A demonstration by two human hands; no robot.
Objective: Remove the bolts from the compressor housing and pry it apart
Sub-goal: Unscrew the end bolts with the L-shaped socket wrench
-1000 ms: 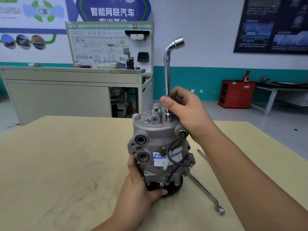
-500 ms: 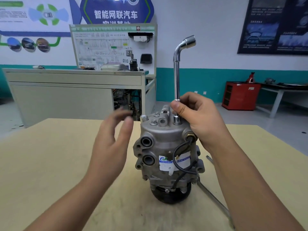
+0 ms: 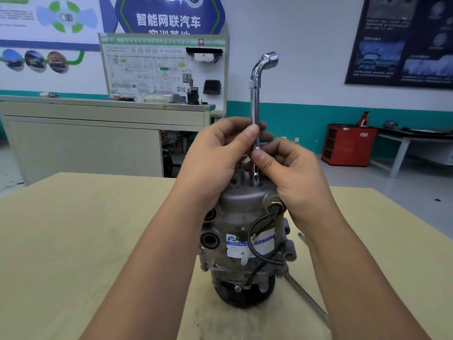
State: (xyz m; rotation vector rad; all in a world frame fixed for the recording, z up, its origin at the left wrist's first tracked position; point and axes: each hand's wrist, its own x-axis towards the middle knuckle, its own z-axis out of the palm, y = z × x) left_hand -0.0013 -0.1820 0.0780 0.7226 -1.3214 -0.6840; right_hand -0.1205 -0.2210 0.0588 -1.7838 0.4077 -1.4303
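Note:
A grey metal compressor [image 3: 241, 244] stands upright on the wooden table [image 3: 73, 241], pulley end down, with a black cable and a white label on its side. A chrome L-shaped socket wrench [image 3: 255, 104] stands vertically with its lower socket on a bolt at the top of the housing. My left hand [image 3: 220, 155] grips the wrench shaft, thumb on the near side. My right hand [image 3: 286, 168] pinches the shaft just below it. The other bolts on top are hidden behind my left hand.
A flat metal wrench [image 3: 307, 300] lies on the table behind and to the right of the compressor. Beyond the table stand a grey workbench [image 3: 98, 133] with a display board, a red cabinet [image 3: 348, 146] and a low bench at the right wall.
My left hand left the compressor's base, rose past its left side and now grips the wrench shaft. My right hand slid a little up the shaft.

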